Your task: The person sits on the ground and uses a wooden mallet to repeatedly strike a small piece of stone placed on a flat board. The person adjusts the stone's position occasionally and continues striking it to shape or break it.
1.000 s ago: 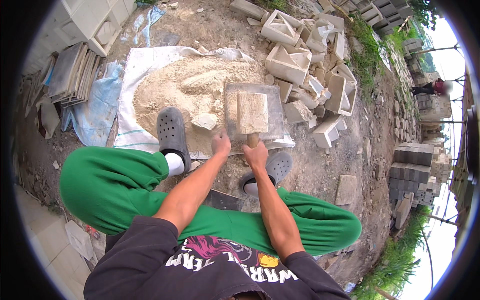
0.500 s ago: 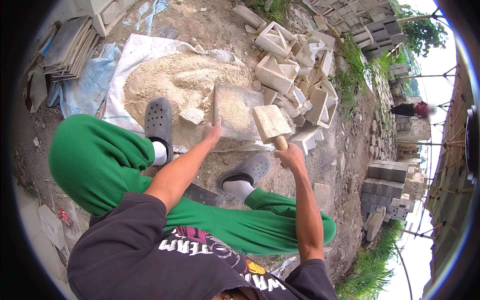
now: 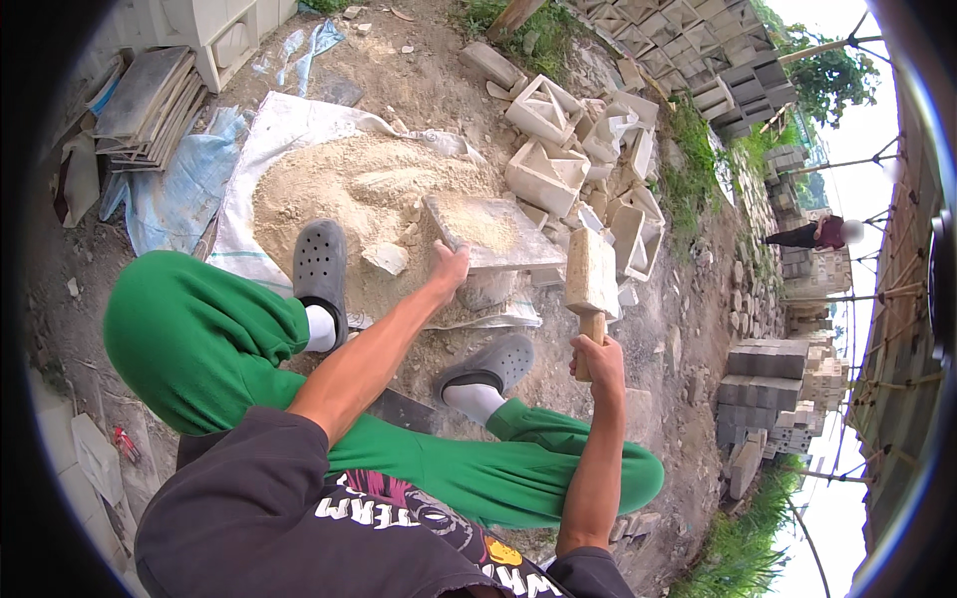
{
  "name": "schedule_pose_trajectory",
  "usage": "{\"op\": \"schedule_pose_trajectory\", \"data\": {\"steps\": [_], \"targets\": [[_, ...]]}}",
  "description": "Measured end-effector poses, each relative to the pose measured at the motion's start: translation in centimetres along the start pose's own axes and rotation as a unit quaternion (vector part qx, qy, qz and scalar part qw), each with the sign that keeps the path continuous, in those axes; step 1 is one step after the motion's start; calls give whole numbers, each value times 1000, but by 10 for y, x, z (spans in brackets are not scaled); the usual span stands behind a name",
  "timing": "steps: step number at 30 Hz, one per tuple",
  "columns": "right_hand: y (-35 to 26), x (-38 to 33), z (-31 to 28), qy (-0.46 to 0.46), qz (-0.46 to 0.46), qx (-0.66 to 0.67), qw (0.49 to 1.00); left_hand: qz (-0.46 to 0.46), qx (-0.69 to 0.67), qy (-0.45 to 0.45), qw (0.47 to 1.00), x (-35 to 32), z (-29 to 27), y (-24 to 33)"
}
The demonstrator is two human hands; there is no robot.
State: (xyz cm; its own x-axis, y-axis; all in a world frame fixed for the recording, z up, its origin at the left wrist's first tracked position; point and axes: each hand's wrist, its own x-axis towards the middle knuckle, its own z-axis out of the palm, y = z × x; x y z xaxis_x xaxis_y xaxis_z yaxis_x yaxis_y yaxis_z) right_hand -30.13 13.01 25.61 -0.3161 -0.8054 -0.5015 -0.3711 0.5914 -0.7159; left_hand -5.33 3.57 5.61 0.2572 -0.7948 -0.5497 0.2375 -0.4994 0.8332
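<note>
My left hand point(image 3: 451, 265) grips the near left corner of a flat grey board point(image 3: 523, 257). The board is tilted with its near edge raised, and pale crumbly powder point(image 3: 483, 231) lies on top. In my right hand point(image 3: 601, 367) is the handle of a wooden mallet point(image 3: 592, 271), its blocky head pointing away from me beside the board's right corner. Under the board, a pale block-like shape point(image 3: 486, 290) shows partly. A white sheet point(image 3: 244, 184) bears a heap of sandy powder point(image 3: 329, 179), with a pale lump point(image 3: 386, 258) between my left foot and the board.
Broken hollow cast blocks point(image 3: 546, 174) are piled to the right of the sheet. At left, a stack of thin boards point(image 3: 150, 110) rests by blue plastic point(image 3: 189, 184). Grey blocks point(image 3: 763, 374) are stacked far right, where a person point(image 3: 819, 233) stands. My feet point(image 3: 488, 367) flank the work.
The mallet has swung off the board's right side and turned more upright, a little to the right. The board's near edge has risen, and its powder shows from a shallower angle.
</note>
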Motion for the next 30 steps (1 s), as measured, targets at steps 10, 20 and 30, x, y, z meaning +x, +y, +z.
{"op": "schedule_pose_trajectory", "data": {"steps": [10,20,30], "targets": [[15,15,82,58,-154,101,981,-93,-205,-39,974,1,-70,93],[45,36,117,15,-167,-4,986,-89,-206,-33,974,-21,-74,106],[35,30,95,98,-269,-2,958,-91,-243,-94,961,-48,-46,120]]}}
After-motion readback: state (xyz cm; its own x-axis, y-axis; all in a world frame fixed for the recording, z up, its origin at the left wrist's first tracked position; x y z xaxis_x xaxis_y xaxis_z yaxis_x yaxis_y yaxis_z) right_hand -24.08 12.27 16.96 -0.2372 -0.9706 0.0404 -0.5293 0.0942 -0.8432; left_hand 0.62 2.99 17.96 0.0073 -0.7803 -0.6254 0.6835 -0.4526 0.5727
